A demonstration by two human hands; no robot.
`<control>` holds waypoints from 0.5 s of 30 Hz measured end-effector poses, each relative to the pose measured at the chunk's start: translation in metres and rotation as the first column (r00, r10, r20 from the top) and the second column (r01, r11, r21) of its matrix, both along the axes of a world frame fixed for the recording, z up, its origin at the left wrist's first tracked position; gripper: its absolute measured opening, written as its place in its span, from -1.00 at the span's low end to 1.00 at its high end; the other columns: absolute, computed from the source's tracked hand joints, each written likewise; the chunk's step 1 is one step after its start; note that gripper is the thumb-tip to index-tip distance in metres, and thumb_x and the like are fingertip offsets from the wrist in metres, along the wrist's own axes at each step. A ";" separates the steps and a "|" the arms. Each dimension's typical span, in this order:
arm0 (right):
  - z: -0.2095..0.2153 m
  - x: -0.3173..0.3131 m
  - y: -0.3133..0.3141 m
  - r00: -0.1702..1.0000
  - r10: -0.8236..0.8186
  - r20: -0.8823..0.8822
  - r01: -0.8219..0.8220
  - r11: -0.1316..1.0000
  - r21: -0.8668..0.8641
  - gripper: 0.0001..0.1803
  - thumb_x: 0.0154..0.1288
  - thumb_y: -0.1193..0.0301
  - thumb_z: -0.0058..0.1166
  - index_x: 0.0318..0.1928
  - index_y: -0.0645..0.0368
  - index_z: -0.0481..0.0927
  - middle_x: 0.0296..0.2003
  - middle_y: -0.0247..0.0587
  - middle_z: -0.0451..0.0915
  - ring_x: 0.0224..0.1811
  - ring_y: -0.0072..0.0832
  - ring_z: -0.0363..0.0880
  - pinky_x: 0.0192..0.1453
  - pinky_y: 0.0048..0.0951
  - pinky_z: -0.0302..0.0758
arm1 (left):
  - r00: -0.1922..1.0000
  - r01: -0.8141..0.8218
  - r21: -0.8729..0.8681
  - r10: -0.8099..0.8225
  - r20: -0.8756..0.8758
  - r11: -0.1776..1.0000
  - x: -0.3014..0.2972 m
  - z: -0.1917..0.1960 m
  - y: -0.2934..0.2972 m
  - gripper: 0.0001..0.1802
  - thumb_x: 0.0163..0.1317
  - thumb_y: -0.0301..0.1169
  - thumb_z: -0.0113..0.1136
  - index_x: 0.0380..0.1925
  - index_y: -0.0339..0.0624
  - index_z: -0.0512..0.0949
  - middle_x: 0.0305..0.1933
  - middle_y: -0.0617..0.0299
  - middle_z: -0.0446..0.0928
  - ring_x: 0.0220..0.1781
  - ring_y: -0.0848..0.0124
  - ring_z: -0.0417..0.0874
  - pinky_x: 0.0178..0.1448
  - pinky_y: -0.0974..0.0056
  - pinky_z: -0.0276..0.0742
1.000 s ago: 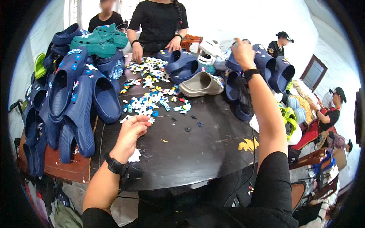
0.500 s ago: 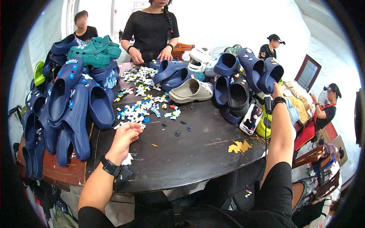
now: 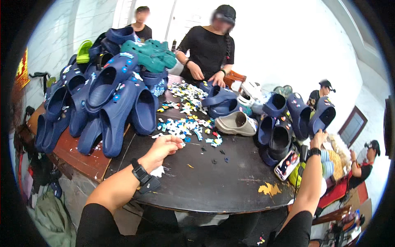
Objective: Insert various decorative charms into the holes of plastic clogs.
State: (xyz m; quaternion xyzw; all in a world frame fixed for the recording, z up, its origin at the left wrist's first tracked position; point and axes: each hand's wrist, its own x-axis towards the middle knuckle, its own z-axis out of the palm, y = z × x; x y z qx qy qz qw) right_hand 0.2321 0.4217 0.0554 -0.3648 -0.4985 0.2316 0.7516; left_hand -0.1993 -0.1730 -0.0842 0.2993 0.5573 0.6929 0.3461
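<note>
My right hand point(image 3: 318, 139) is stretched out to the right, its fingers closed on the toe end of a navy clog point(image 3: 323, 114) that stands upright. Another navy clog point(image 3: 299, 117) with small charms leans right beside it. Over the near edge of a scattered heap of colourful shoe charms point(image 3: 181, 126) is my left hand point(image 3: 165, 147), fingers curled in a pinch. Whether a small piece is between those fingertips I cannot make out. A few dark bits point(image 3: 214, 161) lie on the dark table point(image 3: 222, 181) just right of that hand.
Many navy clogs point(image 3: 111, 96) are piled high at left, with a green pair point(image 3: 154, 55) on top. A beige clog point(image 3: 238, 123), a black clog point(image 3: 280, 140) and a propped phone point(image 3: 286, 165) stand toward the right. Across the table a person point(image 3: 210, 53) handles charms.
My view has turned left, so the table and shoes sit farther right in the picture. My right hand keeps its grip on the navy clog; my left hand stays pinched by the charms.
</note>
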 end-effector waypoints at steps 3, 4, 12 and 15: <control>0.020 -0.034 -0.043 0.998 0.064 -0.023 -0.062 0.996 0.066 -0.53 0.31 0.55 -0.02 0.23 0.32 0.34 0.02 -0.08 0.48 -0.01 -0.34 0.50 0.17 -0.32 0.42 | 1.000 -0.004 -0.010 0.004 0.006 1.000 0.001 -0.001 0.001 -0.74 0.18 -0.56 0.10 -0.13 -0.21 0.62 -0.19 0.26 0.63 -0.19 0.56 0.57 -0.11 0.44 0.43; 0.023 -0.049 -0.060 0.993 0.121 0.009 -0.122 0.982 0.146 -0.51 0.35 0.50 0.00 0.27 0.26 0.30 0.01 -0.09 0.49 -0.02 -0.35 0.51 0.13 -0.33 0.46 | 1.000 0.010 -0.001 -0.010 0.003 1.000 0.001 -0.001 0.001 -0.74 0.17 -0.56 0.10 -0.13 -0.22 0.62 -0.19 0.26 0.64 -0.20 0.56 0.57 -0.12 0.44 0.43; -0.035 -0.192 -0.250 0.750 0.660 0.032 -0.661 0.751 0.011 -0.49 0.40 0.48 0.04 0.32 0.16 0.28 0.05 -0.13 0.50 0.00 -0.40 0.52 0.09 -0.32 0.51 | 0.988 0.150 0.016 -0.150 -0.028 0.989 0.006 0.008 0.000 -0.66 0.23 -0.37 0.25 0.02 -0.13 0.57 -0.10 0.29 0.61 0.00 0.51 0.58 0.07 0.37 0.43; -0.068 -0.235 -0.324 0.609 0.793 0.022 -0.792 0.609 -0.041 -0.55 0.44 0.51 -0.01 0.29 0.16 0.27 0.04 -0.15 0.47 -0.01 -0.48 0.45 0.12 -0.43 0.43 | 0.974 0.219 0.050 -0.215 -0.068 0.974 0.011 0.013 -0.003 -0.54 0.26 -0.25 0.28 0.14 -0.11 0.51 0.00 0.24 0.58 0.10 0.48 0.55 0.13 0.32 0.40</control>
